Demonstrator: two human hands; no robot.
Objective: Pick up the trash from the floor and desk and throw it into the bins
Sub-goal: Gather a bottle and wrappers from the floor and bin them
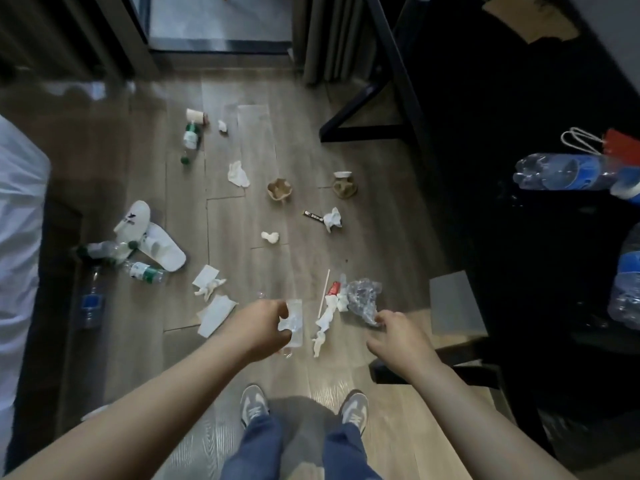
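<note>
My left hand point(261, 329) grips a clear plastic wrapper point(293, 320) above the wooden floor. My right hand point(398, 336) pinches the near end of a crumpled clear plastic bag point(363, 297). Between them lie a twisted white tissue point(325, 320), a thin wooden stick point(325, 292) and a small red packet point(334, 288). Farther out are more crumpled tissues point(238, 173), two brown paper cups point(279, 189), a dark sachet point(313, 215) and flat white napkins point(214, 315). Plastic bottles point(145, 271) lie at the left. No bin is visible.
White slippers point(152, 237) lie on the floor at the left, beside a bed edge point(17, 237). A black desk point(519, 168) fills the right side, carrying clear bottles point(561, 172). A chair base point(436, 372) stands by my right hand. My shoes point(254, 403) are below.
</note>
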